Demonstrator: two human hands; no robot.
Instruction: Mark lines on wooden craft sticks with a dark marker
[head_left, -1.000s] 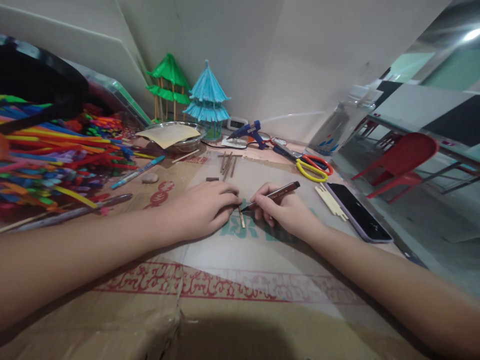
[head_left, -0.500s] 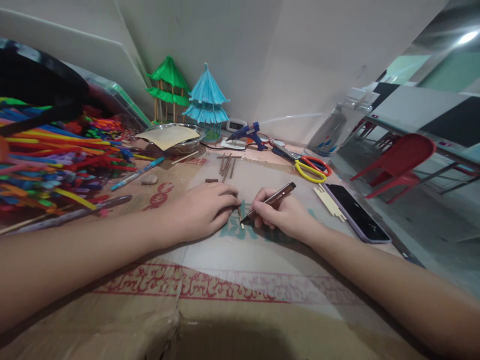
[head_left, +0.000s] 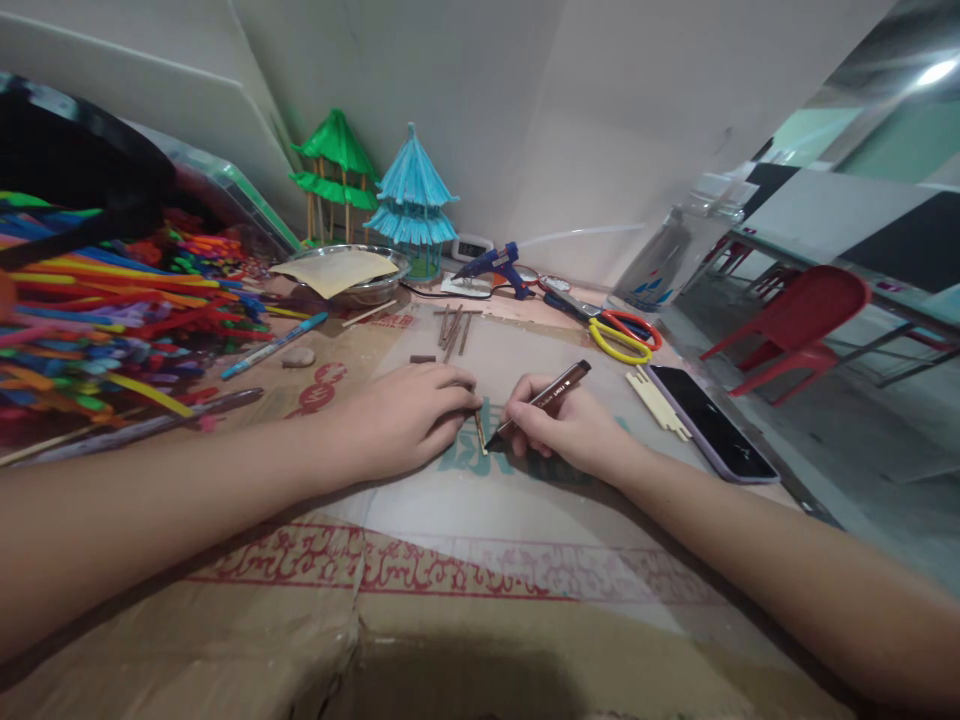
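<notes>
My right hand (head_left: 559, 420) grips a dark brown marker pen (head_left: 555, 392), its tip touching the near end of a short, thin wooden stick (head_left: 481, 432). The stick is pale with brown colouring on part of it. My left hand (head_left: 420, 415) lies palm down, its fingertips closed on the far end of the stick and pinning it to the work surface. Just beyond the left hand lie a short dark cap (head_left: 422, 359) and several brown-coloured sticks (head_left: 452, 330).
Right of my hands are pale sticks (head_left: 658, 403), a phone (head_left: 712, 425), scissors (head_left: 622, 340) and a clear bottle (head_left: 660, 255). Behind stand a blue glue gun (head_left: 495, 265), a bowl (head_left: 375, 290) and blue (head_left: 412, 200) and green (head_left: 337, 160) model pavilions. Colourful pipe cleaners (head_left: 112, 320) heap at left.
The marker tip has shifted slightly towards me along the stick, and more of its near end looks brown. My left hand stays in place.
</notes>
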